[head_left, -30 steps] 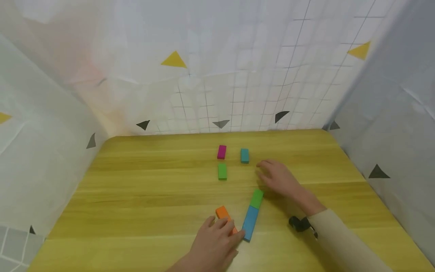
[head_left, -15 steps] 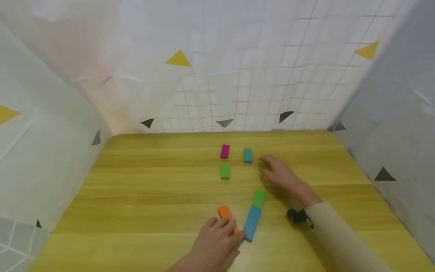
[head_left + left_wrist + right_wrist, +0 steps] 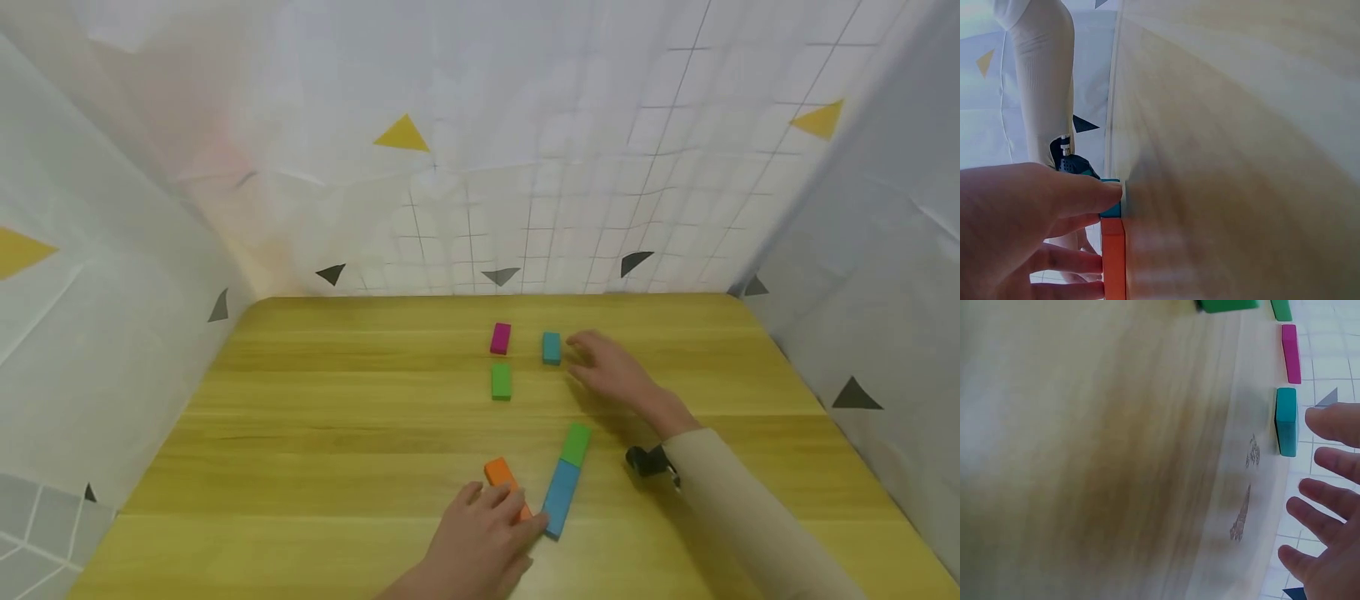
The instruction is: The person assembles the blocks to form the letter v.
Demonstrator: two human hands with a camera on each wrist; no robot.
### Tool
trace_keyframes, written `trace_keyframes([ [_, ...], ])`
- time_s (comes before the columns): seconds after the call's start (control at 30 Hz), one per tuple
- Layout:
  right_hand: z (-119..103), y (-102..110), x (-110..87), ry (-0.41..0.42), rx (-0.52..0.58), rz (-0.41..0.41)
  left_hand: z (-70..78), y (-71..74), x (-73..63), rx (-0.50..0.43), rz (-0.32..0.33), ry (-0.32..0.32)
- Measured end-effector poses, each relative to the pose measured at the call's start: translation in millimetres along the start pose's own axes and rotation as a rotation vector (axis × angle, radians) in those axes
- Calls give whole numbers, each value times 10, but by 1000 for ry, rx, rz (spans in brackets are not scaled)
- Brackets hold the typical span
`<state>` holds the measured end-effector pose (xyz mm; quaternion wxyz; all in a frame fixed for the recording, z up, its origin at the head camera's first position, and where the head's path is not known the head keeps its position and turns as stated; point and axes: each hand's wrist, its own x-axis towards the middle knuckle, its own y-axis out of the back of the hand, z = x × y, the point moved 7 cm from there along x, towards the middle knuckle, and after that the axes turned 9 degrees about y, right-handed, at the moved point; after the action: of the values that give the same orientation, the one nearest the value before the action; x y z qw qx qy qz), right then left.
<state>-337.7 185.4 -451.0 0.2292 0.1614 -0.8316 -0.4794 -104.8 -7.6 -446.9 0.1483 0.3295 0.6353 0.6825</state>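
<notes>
My left hand (image 3: 480,537) lies over the orange block (image 3: 497,471), with relaxed fingers along it. One fingertip is at the near end of the blue block (image 3: 562,492). In the left wrist view the orange block (image 3: 1114,256) stands end to end with the blue block (image 3: 1111,203), partly behind a digit. A green block (image 3: 576,444) adjoins the blue one's far end. My right hand (image 3: 615,371) hovers just right of the teal block (image 3: 551,348), fingers spread and holding nothing. In the right wrist view a small gap separates the thumb from the teal block (image 3: 1286,419).
Left of the teal block is a magenta block (image 3: 501,338), with a second green block (image 3: 501,382) nearer me. All lie on a wooden table (image 3: 337,467), enclosed by pale sheets (image 3: 300,192) at the back and sides. A black wrist device (image 3: 647,461) hangs below the right sleeve.
My right hand has moved slightly left and forward, narrowing the gap to the teal block. The left hand stays on the orange block. The head view has shifted slightly.
</notes>
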Motion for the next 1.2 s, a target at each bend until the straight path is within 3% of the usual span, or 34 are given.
trace_keyframes([
  [0.4, -60, -18, 153, 49, 20, 1, -8, -2, -1, 1, -8, 6],
  [0.7, 2, -80, 216, 22, 28, -34, -14, -4, -4, -8, -37, 10],
  [1.2, 35, -144, 319, 1, 70, -90, -13, -15, -2, -11, 2, -6],
])
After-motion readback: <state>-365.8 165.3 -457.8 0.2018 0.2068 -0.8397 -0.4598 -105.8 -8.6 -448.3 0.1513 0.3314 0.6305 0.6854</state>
